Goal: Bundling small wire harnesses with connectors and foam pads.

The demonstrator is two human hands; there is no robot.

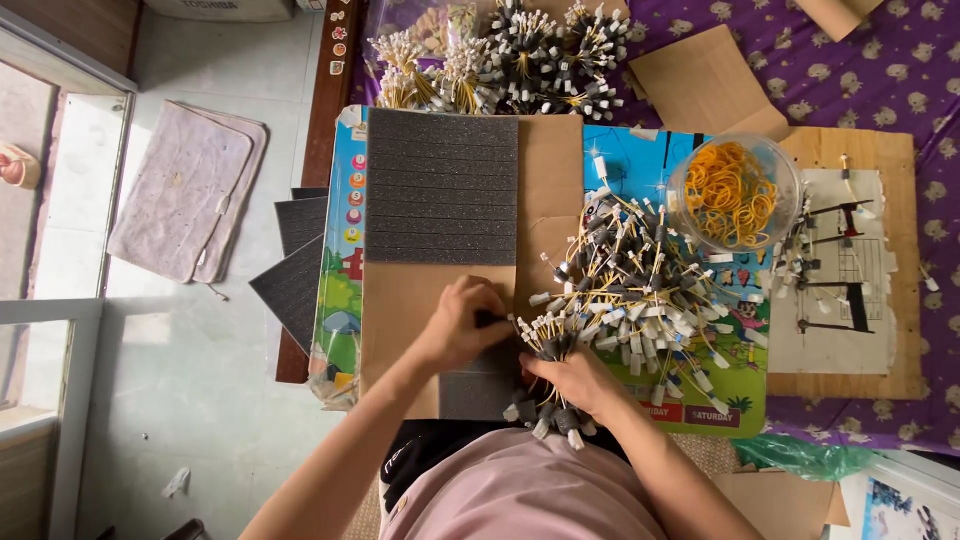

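Note:
My right hand grips a bundle of small yellow-wired connectors with white and grey caps, held over the near edge of a brown cardboard sheet. My left hand pinches a dark piece at the top of that bundle, next to a small dark foam pad. A large loose pile of the same connectors lies just right of both hands. A bigger slotted dark foam block rests on the cardboard farther away.
A clear bowl of yellow rubber bands stands at the right. More bundled connectors are heaped at the far side. Spare foam sheets lie left, a wooden board with a paper sheet right, all on a colourful mat.

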